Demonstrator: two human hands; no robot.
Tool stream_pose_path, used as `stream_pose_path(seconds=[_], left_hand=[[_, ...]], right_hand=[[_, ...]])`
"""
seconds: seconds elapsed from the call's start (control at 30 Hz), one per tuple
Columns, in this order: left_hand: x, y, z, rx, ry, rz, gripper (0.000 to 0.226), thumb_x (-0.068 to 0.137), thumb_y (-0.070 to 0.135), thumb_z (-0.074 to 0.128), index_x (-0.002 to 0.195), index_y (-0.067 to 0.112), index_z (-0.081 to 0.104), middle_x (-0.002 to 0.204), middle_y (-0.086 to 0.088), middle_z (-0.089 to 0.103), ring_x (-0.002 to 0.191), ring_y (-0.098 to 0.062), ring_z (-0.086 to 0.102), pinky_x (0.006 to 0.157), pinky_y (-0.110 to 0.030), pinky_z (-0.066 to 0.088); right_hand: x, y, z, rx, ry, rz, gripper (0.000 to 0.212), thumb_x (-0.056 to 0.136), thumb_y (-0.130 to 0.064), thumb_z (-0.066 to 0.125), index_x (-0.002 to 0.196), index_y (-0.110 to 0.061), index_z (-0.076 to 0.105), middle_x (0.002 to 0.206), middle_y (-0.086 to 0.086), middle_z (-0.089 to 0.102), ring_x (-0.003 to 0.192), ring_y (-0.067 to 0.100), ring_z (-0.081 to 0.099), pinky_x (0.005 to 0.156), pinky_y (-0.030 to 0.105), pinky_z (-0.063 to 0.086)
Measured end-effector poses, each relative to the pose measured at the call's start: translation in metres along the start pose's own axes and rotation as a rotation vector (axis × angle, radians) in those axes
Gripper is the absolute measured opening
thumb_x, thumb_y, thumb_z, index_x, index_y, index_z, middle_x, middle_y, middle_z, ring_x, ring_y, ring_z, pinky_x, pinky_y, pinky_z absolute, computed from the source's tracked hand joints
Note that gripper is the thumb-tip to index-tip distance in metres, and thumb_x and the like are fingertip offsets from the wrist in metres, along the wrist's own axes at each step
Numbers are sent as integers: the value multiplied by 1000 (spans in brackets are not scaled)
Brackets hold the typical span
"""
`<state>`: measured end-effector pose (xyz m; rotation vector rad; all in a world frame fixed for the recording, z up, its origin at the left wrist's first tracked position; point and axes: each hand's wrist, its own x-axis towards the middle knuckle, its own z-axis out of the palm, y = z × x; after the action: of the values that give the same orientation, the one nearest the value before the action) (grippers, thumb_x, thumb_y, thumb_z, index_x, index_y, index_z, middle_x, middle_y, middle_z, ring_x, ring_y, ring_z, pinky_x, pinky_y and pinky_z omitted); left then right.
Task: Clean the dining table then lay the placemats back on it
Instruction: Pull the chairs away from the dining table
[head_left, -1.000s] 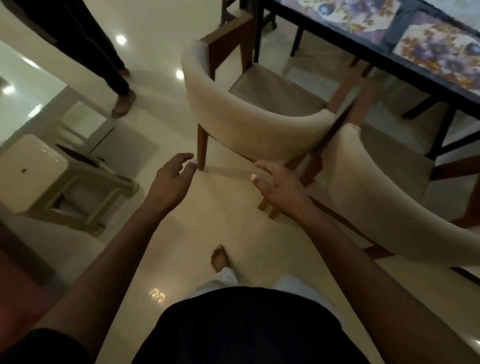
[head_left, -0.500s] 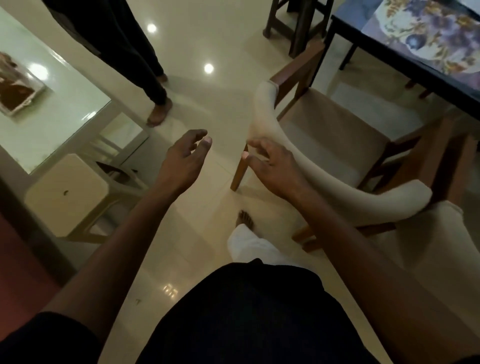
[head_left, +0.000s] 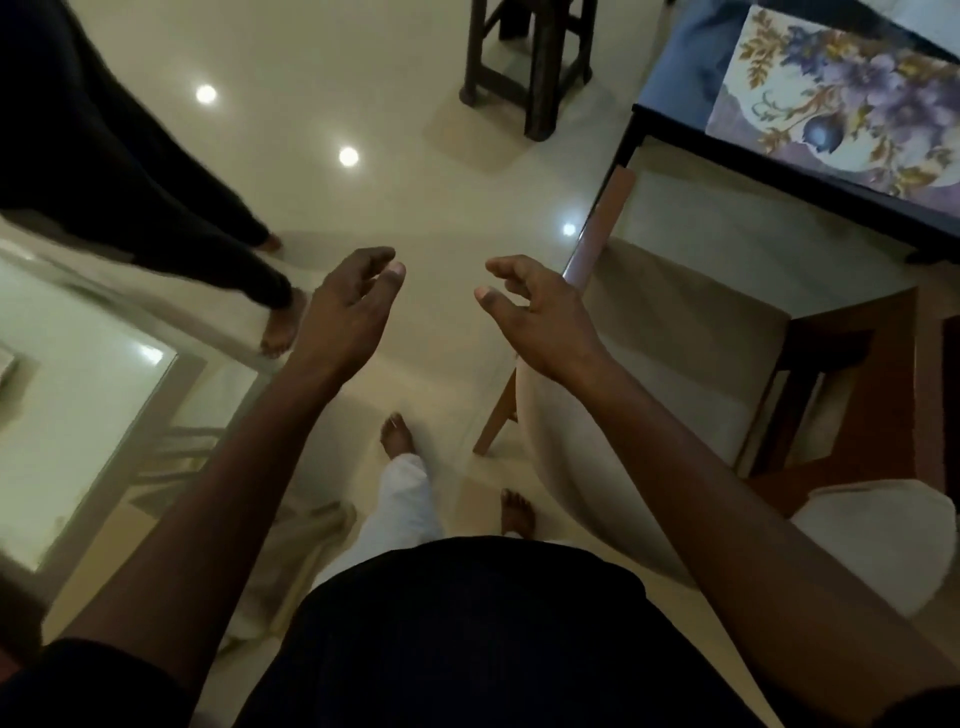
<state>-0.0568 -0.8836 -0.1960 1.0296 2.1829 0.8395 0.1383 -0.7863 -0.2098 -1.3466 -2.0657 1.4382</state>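
Left hand (head_left: 343, 312), right hand (head_left: 540, 317): fingers loosely spread, empty; placemat (head_left: 841, 98) lies well apart, far right.

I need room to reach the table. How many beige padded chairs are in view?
2. The first chair stands at the dining table corner, beside the right hand; the second chair shows only its backrest, lower right. Others may be out of frame.

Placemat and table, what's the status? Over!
Left hand open, empty. Right hand open, empty. Floral placemat lies on the dining table, untouched. Cream chair stands between hands and table.
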Motion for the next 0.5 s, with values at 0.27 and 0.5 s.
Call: stream_pose_path(seconds=[0.27, 0.5], left_hand=[[178, 2, -51, 2, -198, 117, 44, 108, 44, 51, 146, 23, 58, 145, 2, 63, 127, -10, 58, 98, -26, 41], [300, 21, -86, 8, -278, 178, 43, 108, 45, 50, 146, 27, 57, 144, 5, 63, 125, -7, 57, 93, -21, 40]], right_hand=[[131, -46, 20, 11, 195, 149, 47, 103, -45, 60, 145, -25, 57, 147, -10, 59, 134, 6, 54, 104, 27, 46], [222, -79, 23, 73, 307, 204, 48, 102, -44, 61, 146, -24, 56, 149, -9, 58, 136, 7, 54, 108, 34, 48]])
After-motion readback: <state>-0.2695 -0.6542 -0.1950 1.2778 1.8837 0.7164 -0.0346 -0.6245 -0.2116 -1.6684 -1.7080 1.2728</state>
